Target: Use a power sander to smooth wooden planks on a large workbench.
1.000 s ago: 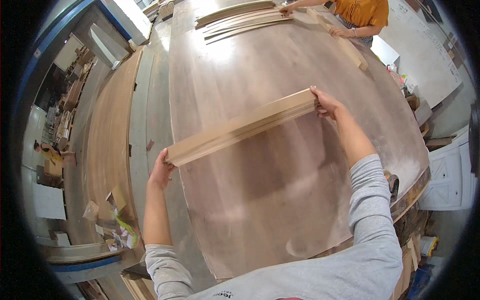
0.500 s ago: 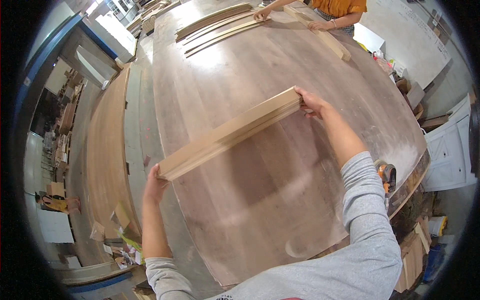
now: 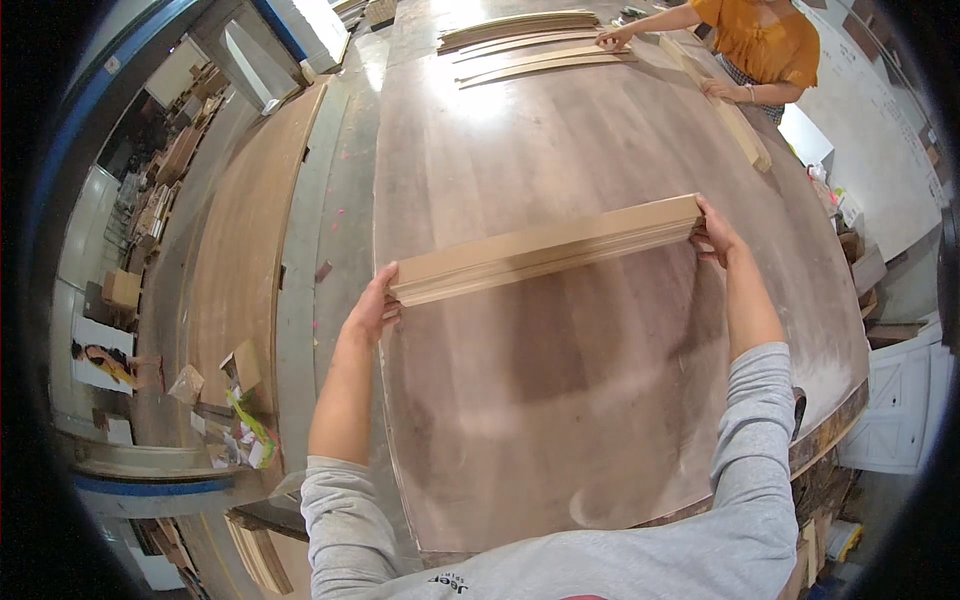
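A stack of long, thin wooden strips (image 3: 545,244) spans the space between my two hands, over the big brown worktable. My left hand (image 3: 372,305) grips its left end, thumb at the top edge and fingers underneath. At the other end, my right hand (image 3: 716,232) is closed round the stack in the same way. The strips lie flush on one another, and the right end sits farther from me than the left. Their dark shadow falls on the worktable (image 3: 540,460) below.
Across the table, a person in an orange top (image 3: 765,40) touches strips with one hand and a long board (image 3: 715,100) with the other. More wooden strips (image 3: 520,32) lie at the far edge. To the left stands another long wooden panel (image 3: 245,230), with a carton (image 3: 245,365) and scraps.
My view has turned left, so the scene sits farther right. The stack has levelled, its left end now farther from me. Both hands keep their hold.
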The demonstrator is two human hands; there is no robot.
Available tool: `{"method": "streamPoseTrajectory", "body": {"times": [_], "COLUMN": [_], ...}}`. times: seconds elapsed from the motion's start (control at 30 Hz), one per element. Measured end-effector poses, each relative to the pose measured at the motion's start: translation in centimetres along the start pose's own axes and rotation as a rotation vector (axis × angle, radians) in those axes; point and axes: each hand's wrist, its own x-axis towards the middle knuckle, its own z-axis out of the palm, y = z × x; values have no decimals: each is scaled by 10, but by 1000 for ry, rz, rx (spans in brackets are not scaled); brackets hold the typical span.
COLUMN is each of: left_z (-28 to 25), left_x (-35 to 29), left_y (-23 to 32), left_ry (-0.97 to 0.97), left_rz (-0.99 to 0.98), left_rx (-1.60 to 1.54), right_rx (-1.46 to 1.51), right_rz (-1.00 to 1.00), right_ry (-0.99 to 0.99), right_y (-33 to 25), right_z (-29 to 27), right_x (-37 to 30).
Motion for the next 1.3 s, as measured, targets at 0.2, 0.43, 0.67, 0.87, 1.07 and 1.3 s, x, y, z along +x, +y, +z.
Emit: {"method": "streamPoseTrajectory", "body": {"times": [0.2, 0.43, 0.67, 0.87, 1.07, 1.3], "left_z": [-19, -9, 4, -11, -6, 58], "left_x": [-17, -25, -33, -20, -73, -256], "left_y": [13, 44, 66, 50, -52, -281], "left_ry": [57, 57, 50, 121, 345, 105], "left_rz": [380, 744, 499, 715, 945, 557], "left_rx": [393, 1140, 1109, 1228, 855, 1027], "right_rx": [-355, -1298, -1271, -1279, -1019, -909], "right_rz": [-501, -776, -550, -668, -945, -400], "right_ry": [157, 81, 19, 116, 436, 792], "right_y": [-33, -64, -84, -72, 18, 193], "right_z": [-15, 19, 15, 26, -25, -84], "right_x": [-31, -66, -49, -62, -151, -294]}}
